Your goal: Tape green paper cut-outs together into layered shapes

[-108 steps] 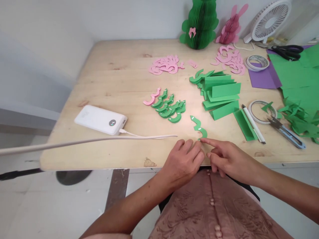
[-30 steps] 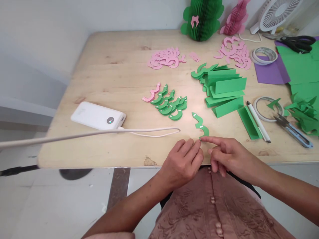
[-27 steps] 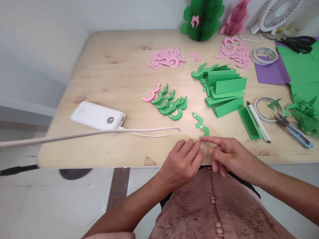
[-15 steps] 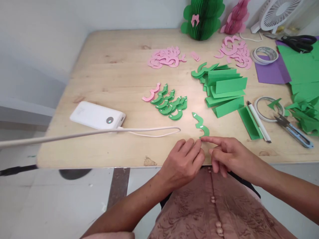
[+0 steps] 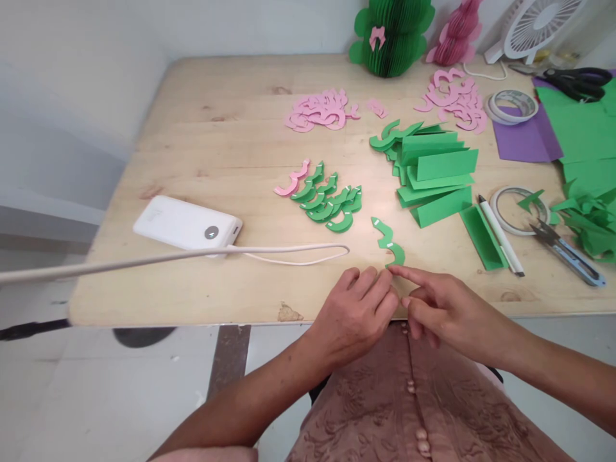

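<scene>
A wavy green paper cutout [image 5: 395,251] with small white tabs lies on the table just beyond my hands. My left hand [image 5: 359,311] rests at the table's front edge, fingers curled and close together beside the cutout's lower end; what they hold, if anything, is hidden. From the other side, my right hand [image 5: 445,307] stretches its index finger to that lower end, the tip meeting the left fingers. Its other fingers are loosely bent, and nothing shows in them. Farther left lie overlapping green cutouts [image 5: 317,204] and a pink cutout [image 5: 290,186], also with white tabs.
A white power bank [image 5: 180,221] with a cable [image 5: 289,249] lies left. Folded green strips [image 5: 445,167], a white marker [image 5: 500,234], a tape roll [image 5: 500,224] and blue-handled snips [image 5: 570,253] are right. Pink cutouts [image 5: 320,110], black-handled scissors [image 5: 577,82] and a fan [image 5: 539,29] stay farther back.
Both hands stay at the cutout's lower end. My right hand has shifted slightly, its knuckles a little lower; the cutout has hardly moved.
</scene>
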### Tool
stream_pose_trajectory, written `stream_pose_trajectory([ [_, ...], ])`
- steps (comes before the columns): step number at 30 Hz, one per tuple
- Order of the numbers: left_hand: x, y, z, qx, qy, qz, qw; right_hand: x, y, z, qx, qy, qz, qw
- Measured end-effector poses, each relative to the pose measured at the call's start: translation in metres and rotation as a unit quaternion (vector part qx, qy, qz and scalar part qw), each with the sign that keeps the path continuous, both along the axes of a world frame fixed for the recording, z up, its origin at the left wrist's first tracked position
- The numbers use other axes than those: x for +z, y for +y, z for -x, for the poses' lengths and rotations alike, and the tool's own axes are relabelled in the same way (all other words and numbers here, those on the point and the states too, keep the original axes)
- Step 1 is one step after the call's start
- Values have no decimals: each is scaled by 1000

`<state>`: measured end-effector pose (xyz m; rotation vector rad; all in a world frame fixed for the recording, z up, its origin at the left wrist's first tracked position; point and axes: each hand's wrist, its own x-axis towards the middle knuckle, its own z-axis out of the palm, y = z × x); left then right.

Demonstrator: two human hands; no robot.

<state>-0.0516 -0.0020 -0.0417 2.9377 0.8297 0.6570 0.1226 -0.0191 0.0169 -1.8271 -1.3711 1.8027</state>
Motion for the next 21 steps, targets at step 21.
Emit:
stream_pose_trajectory([
  [21,-1,-1,1,3,-4,-12,1000,-1,-6,-8,44,-133,-161,977],
])
